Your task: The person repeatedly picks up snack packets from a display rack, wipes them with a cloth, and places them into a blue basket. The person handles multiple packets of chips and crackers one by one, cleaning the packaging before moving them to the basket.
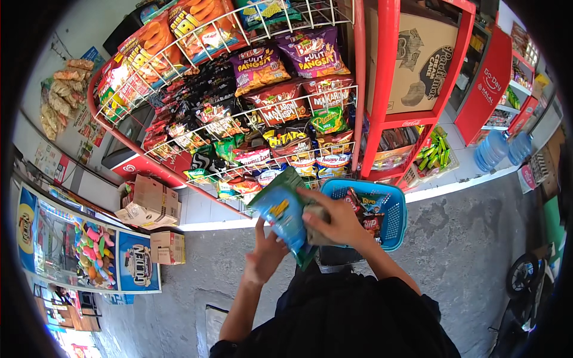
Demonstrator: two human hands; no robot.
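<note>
A blue and green snack bag [283, 215] is tilted in front of me, before the lower rack shelves. My left hand [267, 256] holds it at its lower left edge, some fingers hidden behind it. My right hand [338, 220] grips a greyish cloth [317, 219] against the bag's right side, slightly blurred. Just right of that hand is a blue plastic basket [395, 219] with several small snack packs [372, 203] inside. Part of the basket is covered by my right hand and forearm.
A red-framed wire rack [250, 118] full of snack bags rises ahead. Cardboard boxes [150, 201] stand at left beside a glass-fronted plush toy machine [91, 250]. Water gallons [491, 151] stand at far right, above a parked motorcycle [523, 277].
</note>
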